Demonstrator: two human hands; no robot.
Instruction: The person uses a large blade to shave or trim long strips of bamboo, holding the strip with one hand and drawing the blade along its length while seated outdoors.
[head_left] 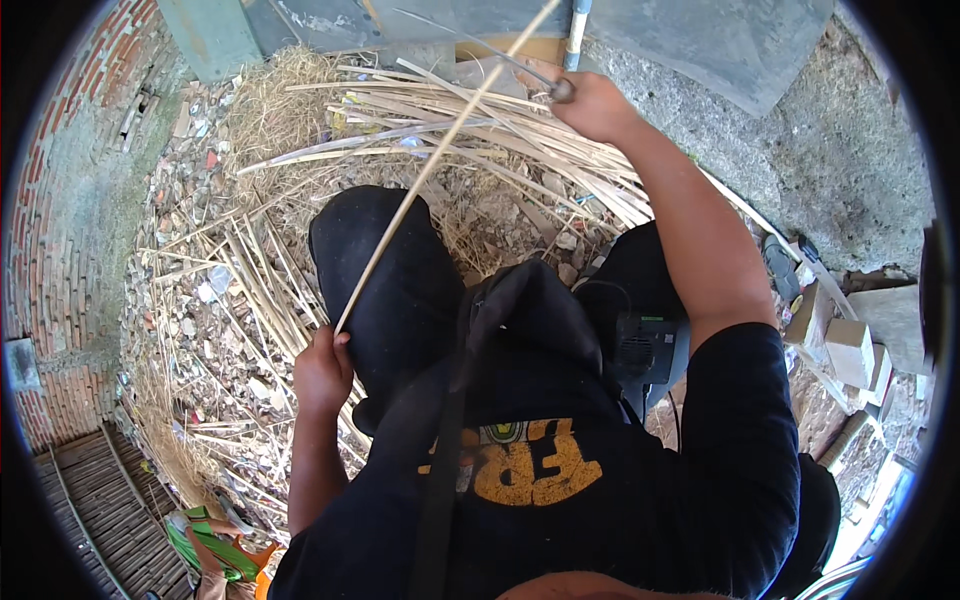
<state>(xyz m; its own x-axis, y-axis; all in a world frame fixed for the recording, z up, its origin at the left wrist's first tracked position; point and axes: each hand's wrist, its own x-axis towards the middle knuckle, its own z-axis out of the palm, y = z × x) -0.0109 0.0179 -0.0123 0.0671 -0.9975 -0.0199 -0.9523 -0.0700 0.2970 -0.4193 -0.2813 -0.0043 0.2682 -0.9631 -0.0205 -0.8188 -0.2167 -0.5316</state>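
Observation:
My left hand, beside my left knee, is closed around the lower end of a long, thin bamboo strip. The strip slants up and to the right across my knee and runs out past the top edge of the view. Farther off at the upper right, my right hand grips the dark rounded handle of a long-bladed knife. Its narrow blade points up and left and crosses the strip near the top; whether the two touch, I cannot tell.
Split bamboo strips lie piled ahead of my knees, with more strips at the left over rubble and straw. A brick wall stands left, a concrete wall right. Pale blocks sit at the right.

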